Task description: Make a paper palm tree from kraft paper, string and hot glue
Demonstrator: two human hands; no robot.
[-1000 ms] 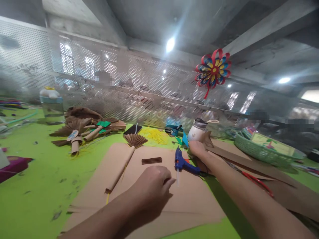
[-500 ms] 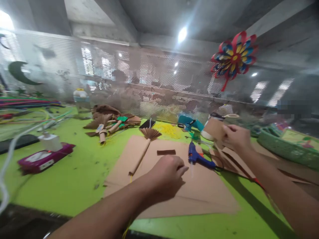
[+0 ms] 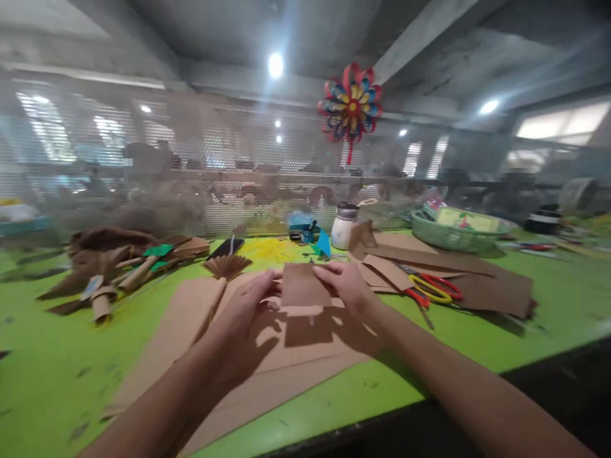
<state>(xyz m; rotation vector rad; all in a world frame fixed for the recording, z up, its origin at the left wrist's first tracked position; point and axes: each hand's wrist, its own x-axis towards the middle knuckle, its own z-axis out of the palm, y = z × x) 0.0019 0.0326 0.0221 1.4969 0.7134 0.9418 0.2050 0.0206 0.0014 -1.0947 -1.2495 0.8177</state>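
Paper, a small brown square of it [image 3: 305,285], sits mid-view in front of me, raised above a broad tan paper sheet [image 3: 191,312] that lies on the bright green bench [image 3: 324,407]; a dark squarish shadow falls on the sheet just below it; on my feed the right hand [image 3: 351,286] has its fingers closed on the square's upper right edge, pinching it; the left hand [image 3: 243,318] is half curled at the left edge, its fingers somewhat spread, and I cannot tell whether they grip the paper or only stand beside it; a thin pale stick [image 3: 312,319] shows below the square, its upper part hidden from me.

Beyond the left hand I see a pleated brown paper fan [image 3: 229,267] at the top of a rolled brown paper tube [image 3: 212,302], the tube partly covered by that hand; further left lies a heap of brown paper flowers [image 3: 102,299]; behind the fan are a flat black object [image 3: 229,247] and loose yellow shreds [image 3: 270,251]; past the right hand I have a white bottle with a dark lid [image 3: 344,226], yellow-handled scissors [image 3: 424,289] and red-handled scissors [image 3: 446,286] lying on brown paper pieces [image 3: 506,286], and a green woven basket [image 3: 449,235]; a red, blue and yellow flower ornament [image 3: 351,108] hangs above.
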